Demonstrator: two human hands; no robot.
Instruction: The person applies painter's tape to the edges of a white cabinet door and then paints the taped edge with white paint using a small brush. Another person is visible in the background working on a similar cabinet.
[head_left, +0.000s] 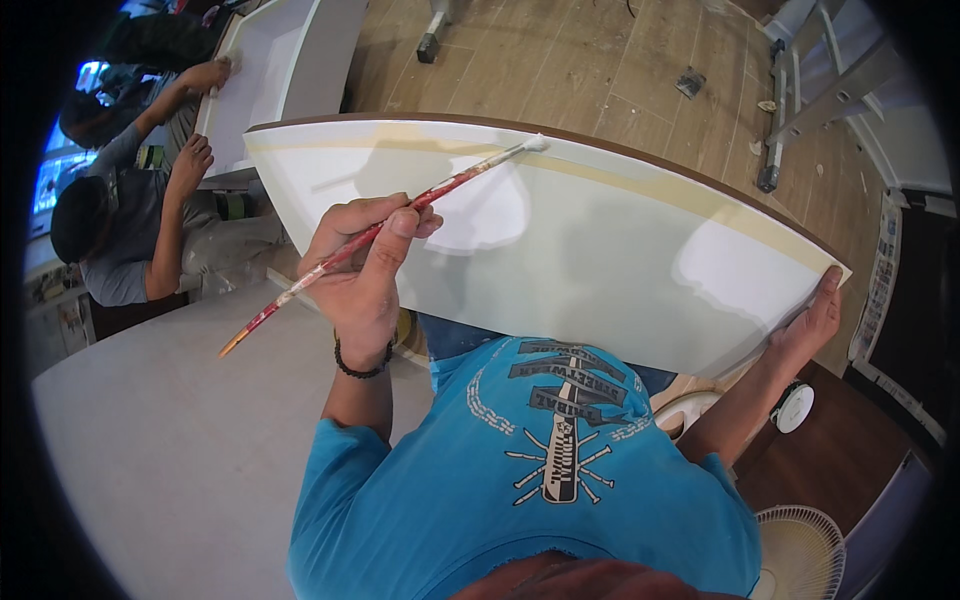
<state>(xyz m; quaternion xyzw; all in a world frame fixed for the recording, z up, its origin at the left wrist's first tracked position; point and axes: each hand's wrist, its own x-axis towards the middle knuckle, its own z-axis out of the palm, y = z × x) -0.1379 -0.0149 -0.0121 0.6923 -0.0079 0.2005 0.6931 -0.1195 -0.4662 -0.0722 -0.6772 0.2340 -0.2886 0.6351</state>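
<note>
My left hand (364, 270) grips a thin red-handled paintbrush (465, 178), its handle spotted with pale paint. The white-loaded bristles meet the strip near the far edge of a white panel (585, 255). A pale yellow band (637, 178), possibly masking tape, runs along that side, and the far edge is brown. My right hand (810, 322) holds the panel's right end, thumb or finger at the corner; its other fingers are partly hidden. The panel's near edge lies close to my lap.
A co-worker (127, 217) sits at the left, hands at a white drawer-like box (262, 67). Ladder feet (769, 176) stand on the wood-look floor. A large pale surface (187, 420) lies at my left. A fan (802, 551) is at lower right.
</note>
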